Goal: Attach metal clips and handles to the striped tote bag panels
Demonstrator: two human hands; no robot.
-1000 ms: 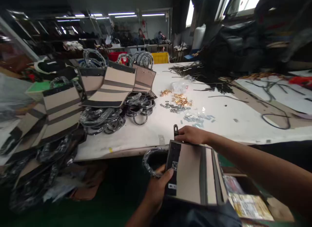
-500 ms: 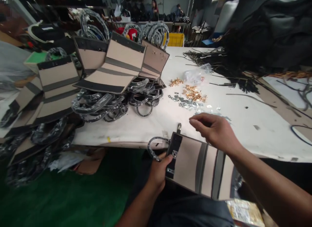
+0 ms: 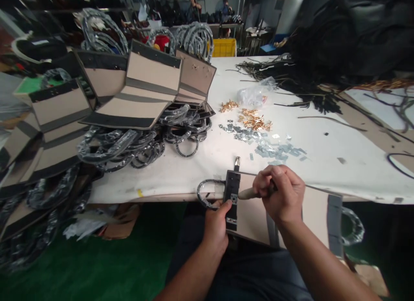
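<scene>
My left hand (image 3: 217, 223) grips the left end of a beige-and-black bag panel (image 3: 250, 214), its thumb beside a small square metal plate (image 3: 234, 199) on the black strip. Another small metal plate (image 3: 231, 221) sits lower on that strip. A plastic-wrapped handle loop (image 3: 207, 191) sticks out past the left end, and a tab with a metal end (image 3: 237, 161) points up from the top edge. Over the panel, my right hand (image 3: 283, 193) is closed around a tapered tan stick-like tool (image 3: 248, 194). Its tip is close to the square plate; whether they touch, I cannot tell.
On the white table (image 3: 207, 163) lie gold-coloured fittings (image 3: 255, 120), flat metal plates (image 3: 278, 150) and a clear plastic bag (image 3: 254, 94). Stacked bag panels with wrapped handles (image 3: 152, 85) fill the left. Dark strips (image 3: 291, 76) lie at the back right. Two people sit far behind.
My right hand has come down and left over the panel and now holds the tan tool. The panel's right part now reaches further right, showing another handle. The view has shifted slightly.
</scene>
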